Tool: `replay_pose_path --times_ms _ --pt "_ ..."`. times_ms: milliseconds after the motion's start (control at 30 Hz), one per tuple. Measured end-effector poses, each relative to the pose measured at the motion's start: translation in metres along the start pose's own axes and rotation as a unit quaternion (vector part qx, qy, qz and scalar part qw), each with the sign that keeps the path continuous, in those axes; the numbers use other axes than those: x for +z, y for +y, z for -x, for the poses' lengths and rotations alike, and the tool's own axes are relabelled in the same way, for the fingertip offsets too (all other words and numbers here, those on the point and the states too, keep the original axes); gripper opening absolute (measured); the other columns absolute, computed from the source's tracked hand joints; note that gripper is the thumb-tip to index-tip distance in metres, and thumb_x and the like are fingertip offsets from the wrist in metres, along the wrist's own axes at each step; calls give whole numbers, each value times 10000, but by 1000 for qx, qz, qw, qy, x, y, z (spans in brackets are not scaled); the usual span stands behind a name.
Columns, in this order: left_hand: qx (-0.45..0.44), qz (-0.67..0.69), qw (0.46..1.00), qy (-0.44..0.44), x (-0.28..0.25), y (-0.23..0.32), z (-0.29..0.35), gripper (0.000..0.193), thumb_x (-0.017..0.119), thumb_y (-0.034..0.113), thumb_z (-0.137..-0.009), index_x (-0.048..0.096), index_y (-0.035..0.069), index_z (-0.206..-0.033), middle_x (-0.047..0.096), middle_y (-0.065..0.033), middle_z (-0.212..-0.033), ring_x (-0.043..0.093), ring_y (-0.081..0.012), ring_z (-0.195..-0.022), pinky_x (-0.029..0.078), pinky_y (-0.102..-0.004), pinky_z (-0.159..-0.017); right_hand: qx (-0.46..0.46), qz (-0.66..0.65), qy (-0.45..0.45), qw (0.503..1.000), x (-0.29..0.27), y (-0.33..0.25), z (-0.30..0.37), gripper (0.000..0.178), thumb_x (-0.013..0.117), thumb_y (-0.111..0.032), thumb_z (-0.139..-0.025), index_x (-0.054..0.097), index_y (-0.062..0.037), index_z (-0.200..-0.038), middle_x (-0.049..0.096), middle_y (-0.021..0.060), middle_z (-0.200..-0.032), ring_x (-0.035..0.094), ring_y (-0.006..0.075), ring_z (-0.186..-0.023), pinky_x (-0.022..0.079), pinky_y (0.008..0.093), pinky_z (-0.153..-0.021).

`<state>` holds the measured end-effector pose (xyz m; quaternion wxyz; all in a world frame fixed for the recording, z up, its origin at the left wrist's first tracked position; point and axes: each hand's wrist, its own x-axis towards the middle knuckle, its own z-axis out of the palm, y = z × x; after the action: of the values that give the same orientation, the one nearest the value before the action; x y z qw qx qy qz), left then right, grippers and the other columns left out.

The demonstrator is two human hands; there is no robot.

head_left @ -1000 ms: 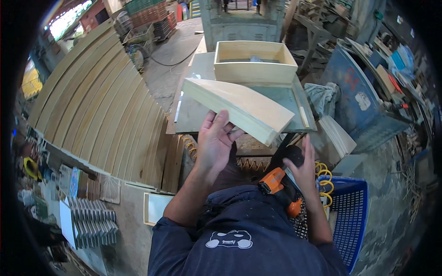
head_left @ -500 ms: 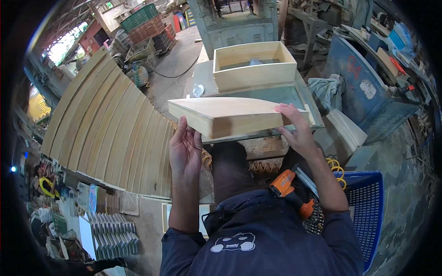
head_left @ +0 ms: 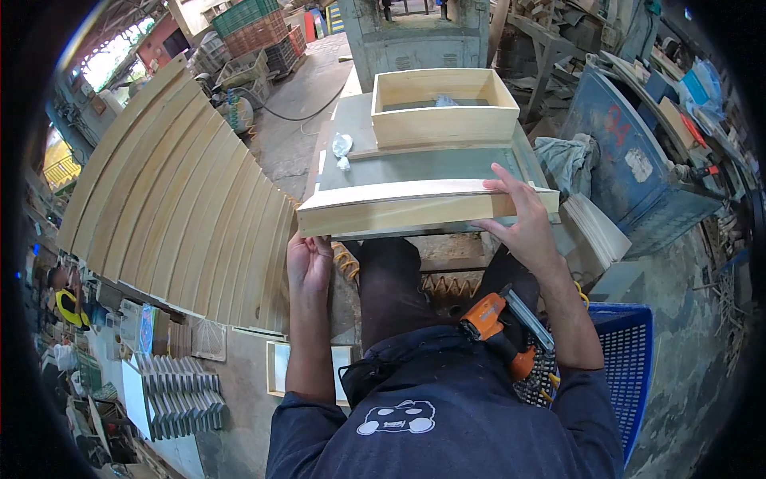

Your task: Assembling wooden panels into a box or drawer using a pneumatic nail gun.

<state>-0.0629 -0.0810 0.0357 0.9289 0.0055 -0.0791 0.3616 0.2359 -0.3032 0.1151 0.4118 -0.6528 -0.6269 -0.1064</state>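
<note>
I hold a pale wooden box frame [head_left: 415,209] level in front of me, over the near edge of a grey worktable [head_left: 423,164]. My left hand [head_left: 309,259] grips its left end from below. My right hand [head_left: 523,219] clasps its right end, fingers spread over the top edge. A second, finished wooden box [head_left: 444,108] stands farther back on the same table. An orange power tool [head_left: 499,327] rests on my lap, touched by neither hand.
A long stack of pale wooden boards [head_left: 175,191] leans at my left. A blue plastic crate [head_left: 626,359] sits at my right, a blue metal bin [head_left: 638,172] beyond it. A small wooden frame [head_left: 275,367] and cut pieces [head_left: 179,391] lie on the floor lower left.
The box frame has swung from tilted to level and come closer to the table edge. My right hand left the lap area and took hold of its right end.
</note>
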Motion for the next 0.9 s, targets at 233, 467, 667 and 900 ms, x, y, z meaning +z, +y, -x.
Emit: replay_pose_path --times_ms 233,467,667,900 --pt "-15 66 998 -2 -16 15 1 359 363 121 -970 415 -167 -1177 505 -395 -1104 585 -500 -945 593 -468 -791 28 21 -18 999 -10 5 2 877 819 -228 -644 375 -100 -1390 624 65 -1107 563 263 -1060 422 396 -950" --pt "-15 61 998 -4 -16 14 3 348 349 127 -991 421 -138 -1205 540 -340 -1142 617 -415 -992 584 -477 -797 12 36 -42 998 -8 9 5 850 814 -229 -648 399 -85 -1375 632 71 -1099 565 265 -1068 418 398 -952" --pt "-17 45 999 3 -20 12 7 349 345 146 -1000 421 -108 -1228 545 -309 -1159 625 -395 -986 587 -474 -791 17 38 -48 998 -9 10 7 834 814 -231 -649 412 -84 -1364 633 69 -1099 557 266 -1085 410 403 -967" --pt "-34 105 993 28 -37 31 11 352 362 165 -1005 431 -97 -1229 540 -305 -1171 600 -391 -1037 577 -462 -818 57 79 13 995 -33 30 29 871 827 -233 -625 398 -70 -1366 549 108 -1238 475 300 -1188 373 417 -1027"
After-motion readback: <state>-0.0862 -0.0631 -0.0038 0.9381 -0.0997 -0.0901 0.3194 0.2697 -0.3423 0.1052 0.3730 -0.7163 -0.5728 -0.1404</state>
